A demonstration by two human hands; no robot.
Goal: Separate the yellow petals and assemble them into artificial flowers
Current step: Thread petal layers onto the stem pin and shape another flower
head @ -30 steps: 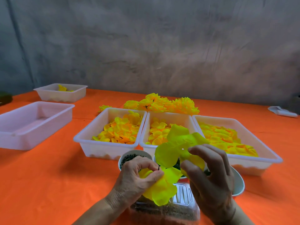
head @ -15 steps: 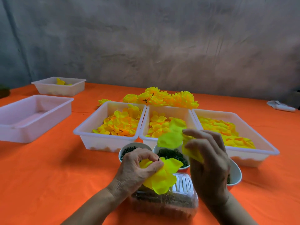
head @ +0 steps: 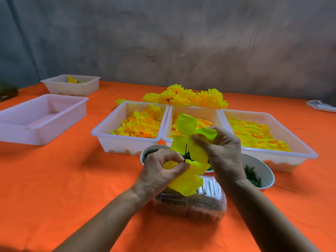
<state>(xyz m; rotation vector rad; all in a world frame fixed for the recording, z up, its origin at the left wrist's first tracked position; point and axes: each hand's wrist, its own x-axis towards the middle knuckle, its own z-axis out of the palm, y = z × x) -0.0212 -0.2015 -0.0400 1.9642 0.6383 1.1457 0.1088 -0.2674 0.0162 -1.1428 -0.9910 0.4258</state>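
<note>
Left hand: fingers curled, pinching the half-built flower with its thin dark stem upright.
Right hand: grips a petal layer just above the stem tip.
Petals: thin, soft, glossy yellow.
Beyond: white trays of loose petals, finished flowers behind.
</note>
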